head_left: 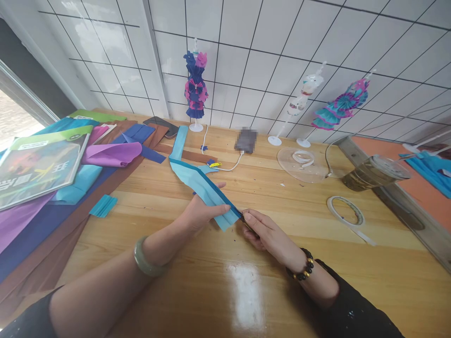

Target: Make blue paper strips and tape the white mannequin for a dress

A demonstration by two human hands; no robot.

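Observation:
My left hand [195, 213] is closed on a long light-blue crepe paper strip [192, 180], with the thumb on top near its right end. The strip runs away from me and bends near its far end, where it lies on the table. A narrow darker-blue edge follows its right side. In my right hand [266, 232] is a pair of dark scissors [251, 228], mostly hidden by the fingers. Their front end meets the near end of that darker edge, close to my left thumb. The blades are hard to make out.
Crepe paper sheets [24, 263] and a booklet [45, 162] lie at left, with a small teal piece [103, 205] nearby. Dressed stands [196, 89] line the wall. A tape roll [345, 211], a cup [375, 173], a clear disc [301, 164] and a cable [230, 169] are around.

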